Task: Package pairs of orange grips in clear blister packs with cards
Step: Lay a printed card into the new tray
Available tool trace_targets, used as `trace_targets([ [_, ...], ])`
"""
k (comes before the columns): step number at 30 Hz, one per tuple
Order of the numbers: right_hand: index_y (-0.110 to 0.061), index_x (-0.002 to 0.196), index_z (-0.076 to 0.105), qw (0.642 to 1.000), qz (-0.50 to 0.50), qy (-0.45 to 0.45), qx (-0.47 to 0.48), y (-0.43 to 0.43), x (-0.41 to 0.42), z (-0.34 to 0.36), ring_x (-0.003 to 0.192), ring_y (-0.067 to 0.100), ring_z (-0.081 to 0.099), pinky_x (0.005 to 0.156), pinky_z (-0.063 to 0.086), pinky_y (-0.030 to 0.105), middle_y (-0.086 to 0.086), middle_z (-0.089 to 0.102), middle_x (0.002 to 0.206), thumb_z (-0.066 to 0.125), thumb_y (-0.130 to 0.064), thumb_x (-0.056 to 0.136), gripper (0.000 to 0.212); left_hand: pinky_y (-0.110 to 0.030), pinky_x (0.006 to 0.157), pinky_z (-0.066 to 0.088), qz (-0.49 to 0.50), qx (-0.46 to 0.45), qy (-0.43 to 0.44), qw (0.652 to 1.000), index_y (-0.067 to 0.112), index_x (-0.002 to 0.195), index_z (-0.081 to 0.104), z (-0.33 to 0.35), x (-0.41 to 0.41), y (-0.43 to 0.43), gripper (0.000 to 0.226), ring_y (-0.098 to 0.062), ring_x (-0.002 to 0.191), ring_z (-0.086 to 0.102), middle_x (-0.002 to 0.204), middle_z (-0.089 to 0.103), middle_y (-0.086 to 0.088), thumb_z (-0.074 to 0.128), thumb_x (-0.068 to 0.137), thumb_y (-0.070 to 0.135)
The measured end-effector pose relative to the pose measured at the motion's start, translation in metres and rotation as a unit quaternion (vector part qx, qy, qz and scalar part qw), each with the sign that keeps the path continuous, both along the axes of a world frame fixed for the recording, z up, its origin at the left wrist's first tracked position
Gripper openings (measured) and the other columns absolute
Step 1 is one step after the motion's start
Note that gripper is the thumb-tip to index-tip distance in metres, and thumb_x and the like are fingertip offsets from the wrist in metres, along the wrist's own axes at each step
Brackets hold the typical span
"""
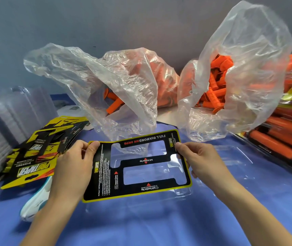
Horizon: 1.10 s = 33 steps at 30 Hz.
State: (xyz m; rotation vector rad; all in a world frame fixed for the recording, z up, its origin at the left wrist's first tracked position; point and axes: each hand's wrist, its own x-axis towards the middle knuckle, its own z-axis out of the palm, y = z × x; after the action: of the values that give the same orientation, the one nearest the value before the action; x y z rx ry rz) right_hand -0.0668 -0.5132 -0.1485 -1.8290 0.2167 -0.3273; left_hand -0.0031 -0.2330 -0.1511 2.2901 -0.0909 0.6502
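Ok, card [146, 160] is held between both hands, over the clear blister pack [161, 197] on the blue table [141, 228]. Left hand [72, 166] pinches its left edge at the far corner, and right hand [200, 160] pinches the far right corner. Card is tilted, print up; can't tell if it touches the pack. Orange grips [216, 93] sit in plastic bags [124, 89] just behind. Card pile [35, 157] left, filled packs [283, 139] right.
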Motion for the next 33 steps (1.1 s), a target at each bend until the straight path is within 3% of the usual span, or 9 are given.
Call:
trace_targets([
  [2,-0.019,0.076,0.073,0.999,0.000,-0.004,-0.034,0.0002,0.0000,-0.0028,0.049,0.000,0.048,0.048,0.034,0.011,-0.017,0.062,0.059,0.057,-0.039,0.097,0.033,-0.042,0.059,0.040,-0.001,0.006,0.013,1.000,0.016,0.071,0.054,-0.0001,0.0004,0.0005,0.043,-0.033,0.068,0.055,0.063,0.061,-0.001,0.049,0.095,0.051],
  [5,-0.024,0.077,0.072,0.998,0.002,0.003,-0.064,-0.0015,-0.0009,-0.0054,0.057,-0.002,0.053,0.060,0.038,0.018,-0.018,0.064,0.062,0.053,-0.039,0.098,0.033,-0.042,0.057,0.038,-0.003,0.013,0.023,1.000,0.013,0.068,0.052,-0.0003,0.0012,-0.0008,0.046,-0.032,0.065,0.053,0.059,0.057,-0.002,0.049,0.096,0.050],
  [11,-0.025,0.080,0.074,0.989,-0.023,0.006,-0.147,-0.0048,-0.0049,-0.0043,0.059,0.006,0.049,0.054,0.037,0.022,-0.016,0.061,0.059,0.050,-0.038,0.097,0.032,-0.038,0.054,0.035,-0.015,0.040,0.040,0.998,0.018,0.068,0.051,-0.0027,0.0021,-0.0012,0.042,-0.026,0.063,0.054,0.059,0.058,-0.001,0.050,0.096,0.048],
  [15,-0.027,0.089,0.075,0.987,-0.060,-0.017,-0.151,-0.0070,-0.0063,-0.0036,0.069,0.009,0.055,0.064,0.042,0.030,-0.012,0.067,0.073,0.051,-0.035,0.096,0.026,-0.045,0.067,0.047,-0.016,0.053,0.063,0.996,0.020,0.071,0.053,-0.0054,0.0016,-0.0011,0.038,-0.039,0.076,0.055,0.067,0.062,-0.005,0.051,0.096,0.049],
  [18,-0.029,0.099,0.076,0.984,-0.069,-0.029,-0.159,-0.0078,-0.0065,-0.0036,0.067,0.001,0.052,0.063,0.038,0.025,-0.021,0.063,0.076,0.052,-0.032,0.097,0.023,-0.051,0.078,0.048,-0.008,0.059,0.080,0.995,0.021,0.072,0.051,-0.0065,0.0000,-0.0031,0.038,-0.042,0.083,0.054,0.073,0.063,-0.008,0.050,0.096,0.052],
  [25,-0.028,0.104,0.075,0.977,-0.072,-0.039,-0.199,-0.0071,-0.0058,-0.0034,0.086,0.014,0.060,0.079,0.046,0.034,-0.012,0.069,0.097,0.051,-0.032,0.099,0.025,-0.054,0.085,0.047,0.003,0.082,0.106,0.991,0.021,0.072,0.053,-0.0060,-0.0002,-0.0056,0.041,-0.042,0.086,0.056,0.075,0.065,-0.007,0.046,0.096,0.054],
  [27,-0.028,0.104,0.075,0.975,-0.072,-0.044,-0.204,-0.0064,-0.0060,-0.0038,0.082,0.013,0.058,0.079,0.047,0.035,-0.012,0.069,0.099,0.050,-0.031,0.099,0.025,-0.054,0.086,0.047,0.002,0.105,0.116,0.988,0.022,0.072,0.055,-0.0069,-0.0004,-0.0053,0.044,-0.041,0.089,0.058,0.080,0.068,-0.010,0.041,0.095,0.057],
  [33,-0.028,0.105,0.074,0.967,-0.061,-0.057,-0.240,-0.0020,-0.0064,-0.0039,0.081,0.015,0.058,0.080,0.047,0.038,-0.011,0.065,0.098,0.050,-0.031,0.100,0.025,-0.041,0.065,0.044,0.026,0.187,0.096,0.977,0.020,0.067,0.051,-0.0083,-0.0026,0.0018,0.057,-0.040,0.085,0.059,0.074,0.063,-0.007,0.026,0.095,0.062],
])
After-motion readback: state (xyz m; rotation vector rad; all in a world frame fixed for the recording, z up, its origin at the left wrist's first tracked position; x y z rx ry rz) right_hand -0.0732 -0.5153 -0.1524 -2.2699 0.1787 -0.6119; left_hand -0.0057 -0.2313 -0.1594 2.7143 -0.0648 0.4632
